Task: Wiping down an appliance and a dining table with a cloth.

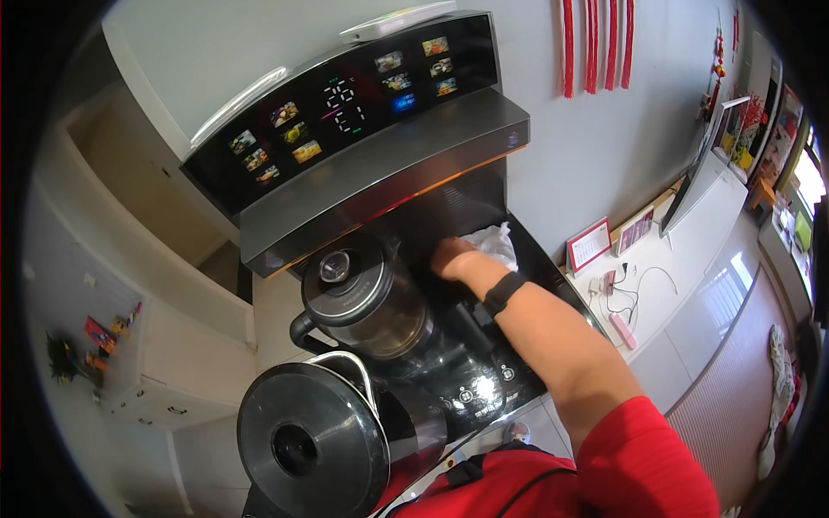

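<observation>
My right hand (452, 258), with a black band on its wrist, reaches across the black glossy top (447, 362) of a tea bar machine. It is close to the machine's dark back panel (469, 194). A crumpled white cloth or tissue (495, 245) lies right beside the hand. The fingers are curled and mostly hidden, so I cannot tell whether they hold anything. Left of the hand stands a glass kettle (369, 298) with a dark lid and a black handle. My left hand is out of view.
A large pot with a black lid (311, 440) and a metal handle stands nearest me. Above overhangs the machine's hood (388, 168) with a lit display (340, 103). At right, a white cabinet (647, 265) bears a desk calendar (588, 245), cables and a pink power strip (623, 330).
</observation>
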Available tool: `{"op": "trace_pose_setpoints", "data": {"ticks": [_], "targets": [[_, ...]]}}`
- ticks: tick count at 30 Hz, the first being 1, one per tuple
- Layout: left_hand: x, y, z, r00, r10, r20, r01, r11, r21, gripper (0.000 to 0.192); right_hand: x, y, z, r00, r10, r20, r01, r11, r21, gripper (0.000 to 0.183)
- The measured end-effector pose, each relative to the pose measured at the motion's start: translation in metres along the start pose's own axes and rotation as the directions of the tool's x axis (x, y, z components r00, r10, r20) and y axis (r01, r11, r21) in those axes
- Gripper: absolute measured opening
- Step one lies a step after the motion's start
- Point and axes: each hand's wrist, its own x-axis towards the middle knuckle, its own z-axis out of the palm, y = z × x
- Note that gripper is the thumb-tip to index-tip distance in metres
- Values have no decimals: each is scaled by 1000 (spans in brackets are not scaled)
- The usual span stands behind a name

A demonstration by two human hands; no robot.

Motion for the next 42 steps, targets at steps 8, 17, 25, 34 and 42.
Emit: {"op": "trace_pose_setpoints", "data": {"ticks": [8,17,25,34,42], "targets": [[-7,-4,-19,997,-69,-34,70,997,29,63,-17,3,30,967,-229,-109,245,955,167,27],[2,34,12,986,-167,-4,165,978,-130,50,-139,-28,55,881,-452,-138,472,823,316,34],[29,6,14,988,-120,101,134,982,-137,42,-229,31,61,879,-406,-249,467,835,290,35],[45,14,50,973,127,190,-106,987,-118,54,-122,110,45,937,-119,-328,210,944,256,30],[47,16,85,994,-45,99,47,999,-15,48,-50,126,30,895,22,-445,101,963,250,21]]}}
